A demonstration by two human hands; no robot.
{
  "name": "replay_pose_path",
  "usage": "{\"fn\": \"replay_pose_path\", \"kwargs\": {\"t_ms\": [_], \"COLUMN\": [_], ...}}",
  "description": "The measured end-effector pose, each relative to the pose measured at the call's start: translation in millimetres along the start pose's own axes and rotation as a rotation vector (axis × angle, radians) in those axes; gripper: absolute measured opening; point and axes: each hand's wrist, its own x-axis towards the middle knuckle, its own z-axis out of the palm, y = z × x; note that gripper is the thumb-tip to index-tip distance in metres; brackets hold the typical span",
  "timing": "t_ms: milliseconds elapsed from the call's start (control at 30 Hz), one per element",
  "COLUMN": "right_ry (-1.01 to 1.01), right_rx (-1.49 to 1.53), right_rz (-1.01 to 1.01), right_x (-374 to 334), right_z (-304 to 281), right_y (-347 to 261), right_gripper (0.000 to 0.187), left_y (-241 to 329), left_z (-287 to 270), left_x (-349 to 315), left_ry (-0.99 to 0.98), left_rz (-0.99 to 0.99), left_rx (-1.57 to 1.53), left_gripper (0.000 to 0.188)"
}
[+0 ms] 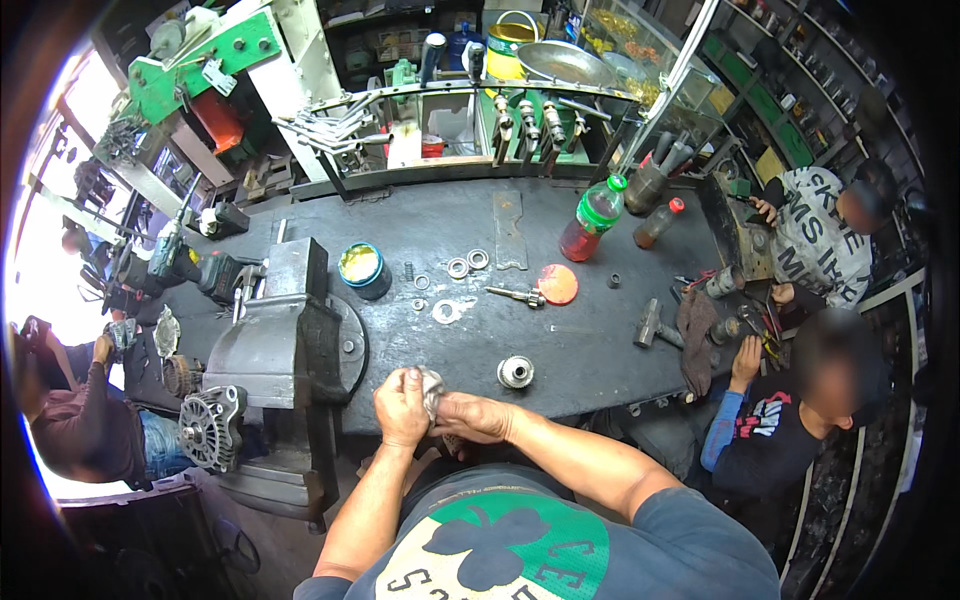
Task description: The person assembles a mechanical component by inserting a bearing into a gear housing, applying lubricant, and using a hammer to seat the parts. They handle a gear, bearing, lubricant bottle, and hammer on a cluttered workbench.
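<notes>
At the near edge of the dark workbench [450, 360], my left hand [402, 408] is closed round a crumpled greyish-white rag [432, 393]. My right hand [476, 416] presses against the same rag from the other side, its fingers curled in. Whether the rag wraps a part is hidden by the fingers. To the right of my hands a small metal gear piece [516, 372] stands on the bench. Farther off lie a thin metal shaft [515, 296], a round red lid [557, 284], two bearing rings [458, 267], a flat washer [447, 312] and a small spring [408, 271].
A large vise [270, 350] with an alternator housing [212, 428] stands left, behind an open grease tub [364, 270]. Bottles [594, 218], a hammer [655, 325] and a brown cloth [695, 340] are right. Two people [800, 420] work at the right, another [90, 410] at the left.
</notes>
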Motion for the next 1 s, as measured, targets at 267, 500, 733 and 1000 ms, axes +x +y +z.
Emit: {"fn": "replay_pose_path", "kwargs": {"t_ms": [267,500,733,1000], "right_ry": [0.924,0.987,0.921,1.065], "right_rx": [-1.357,-1.601,-1.381,-0.937], "right_rz": [0.013,0.185,-0.004,-0.067], "right_x": [34,88,71,-84], "right_z": [-42,-83,-100,-54], "right_y": [-92,-104,-117,-90], "right_gripper": [0.057,0.05,0.041,0.035], "left_y": [-39,-31,-36,-37], "left_z": [-46,-70,-92,-59], "left_x": [-23,-67,-93,-82], "left_ry": [-0.247,-0.127,-0.083,-0.111], "left_rz": [0.034,0.026,-0.008,0.085], "left_rx": [0.738,0.583,0.498,0.298], "left_gripper": [0.091,0.08,0.07,0.054]}}
